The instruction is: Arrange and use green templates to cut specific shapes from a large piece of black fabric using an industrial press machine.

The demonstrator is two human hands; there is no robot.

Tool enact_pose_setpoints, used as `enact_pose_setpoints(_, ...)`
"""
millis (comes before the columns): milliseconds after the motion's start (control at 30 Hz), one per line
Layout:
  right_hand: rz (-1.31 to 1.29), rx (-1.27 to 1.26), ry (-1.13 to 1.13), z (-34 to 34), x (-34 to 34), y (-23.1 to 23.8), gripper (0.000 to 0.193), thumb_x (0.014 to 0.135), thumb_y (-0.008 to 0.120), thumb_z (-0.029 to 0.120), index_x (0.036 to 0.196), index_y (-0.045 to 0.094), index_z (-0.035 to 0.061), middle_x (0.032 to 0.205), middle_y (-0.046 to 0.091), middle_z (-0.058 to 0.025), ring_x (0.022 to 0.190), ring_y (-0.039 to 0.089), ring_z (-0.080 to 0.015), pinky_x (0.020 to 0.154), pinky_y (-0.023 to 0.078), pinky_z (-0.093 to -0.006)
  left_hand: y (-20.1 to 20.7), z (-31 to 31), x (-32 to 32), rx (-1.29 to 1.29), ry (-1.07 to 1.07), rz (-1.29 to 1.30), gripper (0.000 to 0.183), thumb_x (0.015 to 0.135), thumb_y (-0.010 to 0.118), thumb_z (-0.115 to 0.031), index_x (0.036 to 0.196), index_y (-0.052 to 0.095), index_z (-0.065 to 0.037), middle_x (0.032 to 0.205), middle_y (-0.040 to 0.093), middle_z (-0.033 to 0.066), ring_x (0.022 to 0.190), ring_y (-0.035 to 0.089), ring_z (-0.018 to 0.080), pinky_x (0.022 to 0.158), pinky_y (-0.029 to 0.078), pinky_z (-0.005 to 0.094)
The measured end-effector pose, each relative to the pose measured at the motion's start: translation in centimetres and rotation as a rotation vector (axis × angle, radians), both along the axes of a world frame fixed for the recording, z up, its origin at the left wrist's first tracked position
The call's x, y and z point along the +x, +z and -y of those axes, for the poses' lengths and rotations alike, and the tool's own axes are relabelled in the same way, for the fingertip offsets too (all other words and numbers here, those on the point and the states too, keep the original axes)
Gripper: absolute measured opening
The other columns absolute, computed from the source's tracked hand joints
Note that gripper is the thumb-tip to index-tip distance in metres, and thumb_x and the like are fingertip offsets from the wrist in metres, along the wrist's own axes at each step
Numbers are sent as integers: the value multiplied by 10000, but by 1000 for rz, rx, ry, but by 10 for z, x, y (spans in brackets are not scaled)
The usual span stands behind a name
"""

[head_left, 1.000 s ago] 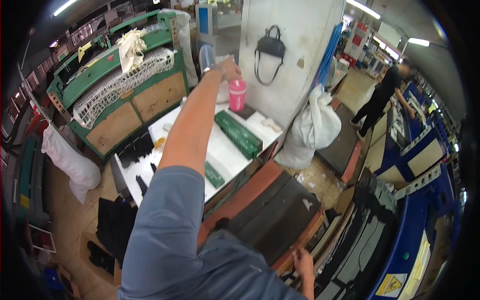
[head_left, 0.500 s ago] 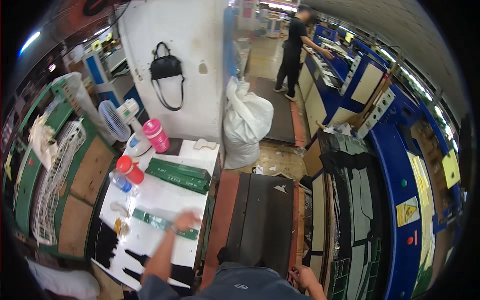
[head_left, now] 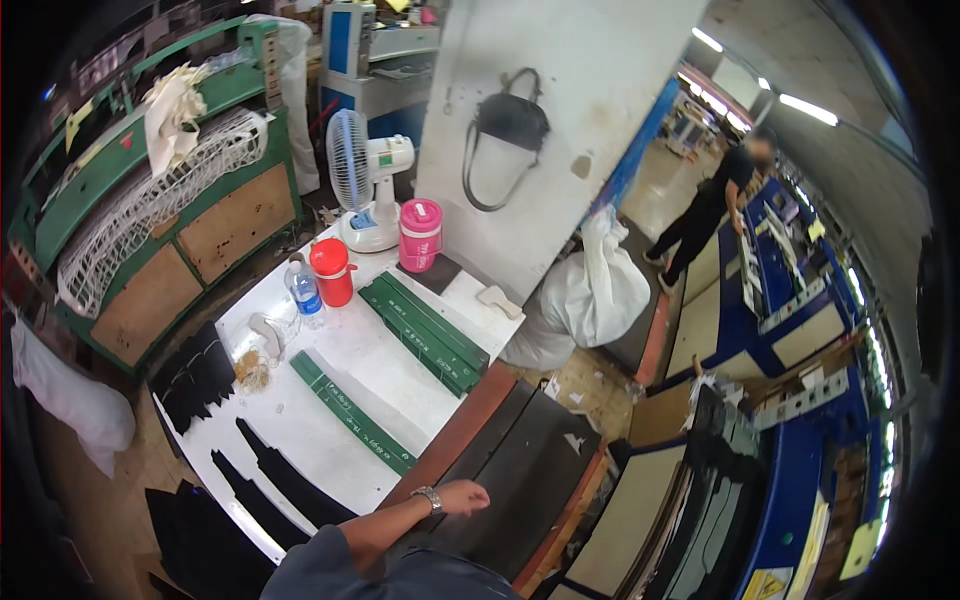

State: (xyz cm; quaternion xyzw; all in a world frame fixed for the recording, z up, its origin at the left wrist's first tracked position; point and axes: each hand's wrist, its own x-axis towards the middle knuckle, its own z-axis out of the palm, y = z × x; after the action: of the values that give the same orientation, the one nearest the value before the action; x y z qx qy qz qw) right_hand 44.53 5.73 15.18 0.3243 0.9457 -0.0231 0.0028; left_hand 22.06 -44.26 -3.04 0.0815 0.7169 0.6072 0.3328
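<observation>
My left hand [head_left: 464,497], with a metal watch on its wrist, reaches over a dark mat with reddish edges [head_left: 500,440] just right of the white table [head_left: 340,355]. Its fingers are loosely bent and slightly apart, and nothing shows in them. Nearest to it on the table lies a long narrow green strip [head_left: 350,410] with white handwriting. Beyond that is a stack of wider green strips [head_left: 425,333]. Long black pieces [head_left: 285,480] lie at the table's near side, and more black pieces [head_left: 195,370] at its left. My right hand is out of view.
A fan [head_left: 370,185], a pink jug [head_left: 420,236], a red jug [head_left: 332,272] and a water bottle [head_left: 303,287] stand at the table's back. A stuffed white sack [head_left: 590,300] sits by the pillar. A person [head_left: 712,205] stands at blue machines on the right.
My left hand has left the narrow green strip and moved right, off the table. The strip lies there turned more steeply. My view has swung left, and my right hand has dropped out of it.
</observation>
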Motion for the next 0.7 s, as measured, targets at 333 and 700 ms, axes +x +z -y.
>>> enact_pose_setpoints(333,-63,-230,-124,-81,-36,-50,321,1050,585,343,1160,718,73,1215,659,-263,1094,642,-450,910,523,-534,24,73,7,-105,534,-297,221,1037,638,-215,1163,742,-68,878,746,66,699,681,160,690,552,341)
enact_pose_setpoints(700,29,-15,177,-98,-2,-54,352,942,727,279,1117,700,-25,1034,727,-268,994,693,-472,877,568,-541,204,72,-62,195,551,-441,245,1020,696,-220,1199,727,-56,982,737,27,755,635,126,722,541,314)
